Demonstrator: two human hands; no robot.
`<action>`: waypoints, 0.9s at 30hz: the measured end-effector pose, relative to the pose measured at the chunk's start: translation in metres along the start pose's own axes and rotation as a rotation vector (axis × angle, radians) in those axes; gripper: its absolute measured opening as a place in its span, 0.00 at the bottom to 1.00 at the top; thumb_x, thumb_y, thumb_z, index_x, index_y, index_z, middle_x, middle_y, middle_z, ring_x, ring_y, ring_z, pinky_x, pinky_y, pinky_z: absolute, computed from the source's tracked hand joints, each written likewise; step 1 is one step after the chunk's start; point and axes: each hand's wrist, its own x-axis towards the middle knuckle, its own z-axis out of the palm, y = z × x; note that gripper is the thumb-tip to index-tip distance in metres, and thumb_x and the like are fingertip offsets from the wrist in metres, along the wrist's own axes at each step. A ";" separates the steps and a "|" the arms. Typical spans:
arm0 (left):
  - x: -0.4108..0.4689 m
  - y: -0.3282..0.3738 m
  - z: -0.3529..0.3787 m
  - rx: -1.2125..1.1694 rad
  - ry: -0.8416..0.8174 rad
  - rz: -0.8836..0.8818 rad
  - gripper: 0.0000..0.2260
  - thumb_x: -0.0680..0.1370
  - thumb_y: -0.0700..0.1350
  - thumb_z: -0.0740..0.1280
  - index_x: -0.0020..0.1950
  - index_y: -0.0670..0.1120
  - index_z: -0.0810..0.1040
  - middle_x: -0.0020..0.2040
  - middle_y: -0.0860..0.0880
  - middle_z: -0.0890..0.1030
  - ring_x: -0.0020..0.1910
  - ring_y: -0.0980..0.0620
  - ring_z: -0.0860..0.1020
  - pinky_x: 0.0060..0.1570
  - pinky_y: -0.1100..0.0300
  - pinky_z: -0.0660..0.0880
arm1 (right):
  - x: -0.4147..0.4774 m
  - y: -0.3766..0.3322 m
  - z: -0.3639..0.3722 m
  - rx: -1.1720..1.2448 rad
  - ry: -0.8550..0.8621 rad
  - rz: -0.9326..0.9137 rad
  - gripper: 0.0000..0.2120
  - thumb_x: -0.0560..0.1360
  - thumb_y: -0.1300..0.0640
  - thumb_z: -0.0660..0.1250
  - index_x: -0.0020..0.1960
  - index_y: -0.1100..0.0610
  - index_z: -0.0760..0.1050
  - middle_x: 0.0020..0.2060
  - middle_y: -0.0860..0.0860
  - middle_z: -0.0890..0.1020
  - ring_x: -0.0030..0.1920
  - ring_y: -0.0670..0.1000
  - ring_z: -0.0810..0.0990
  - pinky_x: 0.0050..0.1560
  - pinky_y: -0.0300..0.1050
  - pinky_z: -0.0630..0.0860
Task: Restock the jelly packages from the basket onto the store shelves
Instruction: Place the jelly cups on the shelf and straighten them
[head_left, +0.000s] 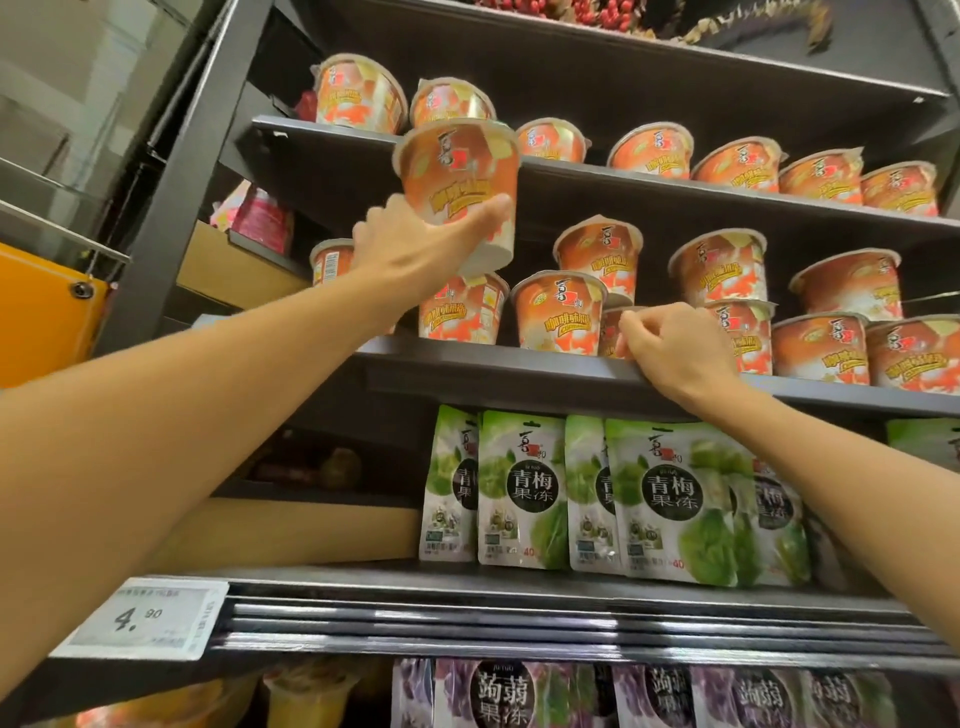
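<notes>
Dark shelves (519, 364) bear orange jelly cups (722, 270); green pouches (670, 499) apparently stand below.

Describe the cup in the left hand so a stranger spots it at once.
Find the dark metal shelving stacked with orange jelly cups. Before its upper left part, the left hand grips the raised cup. Alone among them, it is in the air, tilted, on no shelf.

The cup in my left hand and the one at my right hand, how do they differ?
The raised cup is in the air, gripped by the left hand. The shelf cup stands on the middle shelf, half hidden by the right hand pinching its rim. Both are orange jelly cups.
</notes>
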 end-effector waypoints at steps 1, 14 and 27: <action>0.007 0.007 0.005 0.037 0.013 0.001 0.48 0.62 0.78 0.63 0.72 0.47 0.67 0.67 0.47 0.73 0.67 0.46 0.72 0.66 0.45 0.71 | 0.000 0.000 0.001 -0.011 0.028 -0.001 0.23 0.79 0.52 0.58 0.30 0.60 0.77 0.27 0.57 0.79 0.30 0.59 0.78 0.29 0.44 0.67; 0.037 0.025 0.077 0.399 0.255 0.083 0.48 0.61 0.75 0.68 0.68 0.41 0.67 0.64 0.42 0.75 0.66 0.41 0.71 0.66 0.47 0.65 | -0.003 -0.001 0.002 0.052 0.078 0.020 0.24 0.77 0.51 0.59 0.25 0.59 0.72 0.21 0.56 0.74 0.22 0.53 0.68 0.26 0.41 0.60; 0.033 0.023 0.077 0.527 0.210 0.017 0.54 0.67 0.76 0.60 0.79 0.41 0.49 0.73 0.38 0.67 0.74 0.36 0.62 0.72 0.41 0.55 | -0.001 0.002 0.002 0.084 0.106 -0.010 0.23 0.77 0.52 0.60 0.27 0.61 0.74 0.23 0.59 0.77 0.24 0.58 0.73 0.25 0.44 0.65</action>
